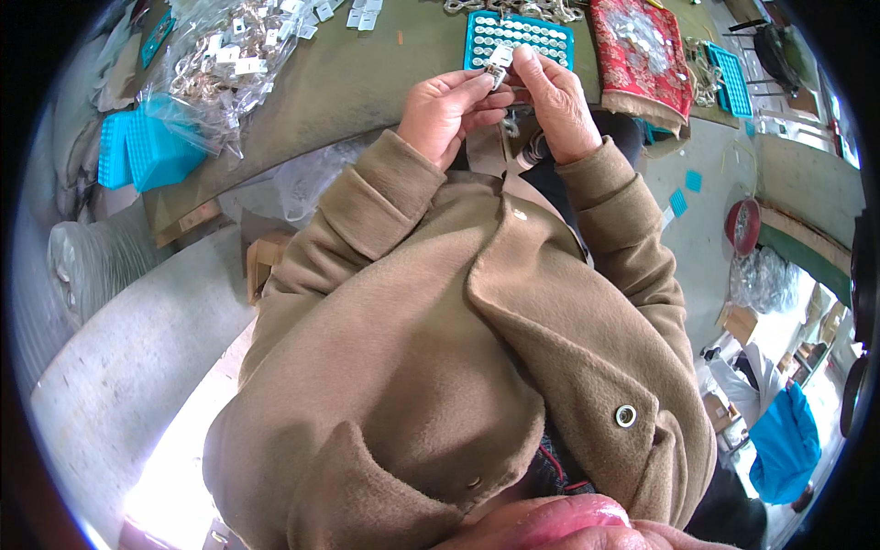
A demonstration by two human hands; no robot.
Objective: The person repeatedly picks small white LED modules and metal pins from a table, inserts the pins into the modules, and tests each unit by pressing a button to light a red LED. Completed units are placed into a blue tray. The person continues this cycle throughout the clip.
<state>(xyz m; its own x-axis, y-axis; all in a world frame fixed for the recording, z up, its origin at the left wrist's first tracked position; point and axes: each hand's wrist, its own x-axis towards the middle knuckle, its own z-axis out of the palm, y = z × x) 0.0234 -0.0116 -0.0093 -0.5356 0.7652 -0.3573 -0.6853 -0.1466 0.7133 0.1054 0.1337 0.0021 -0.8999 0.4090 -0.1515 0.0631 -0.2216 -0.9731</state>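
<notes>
My left hand [451,115] and my right hand [557,103] meet at the table's near edge, fingers closed in a pinch. Between their fingertips is a small white tag-like piece [501,57] with a shiny bit at its lower end; its exact kind is too small to make out. Just beyond the hands, a blue tray [470,42] bears rows of round white pieces, partly hidden by my fingers. Left of it, a clear plastic bag [240,101] holds many white tags with beige cords.
Loose white tags [364,14] and coiled cords [550,9] lie along the table [403,55]. To the right sits a red patterned cloth [623,92] with small clear pieces. Blue baskets [165,151] stand at the left edge. A red bowl [742,227] is lower right.
</notes>
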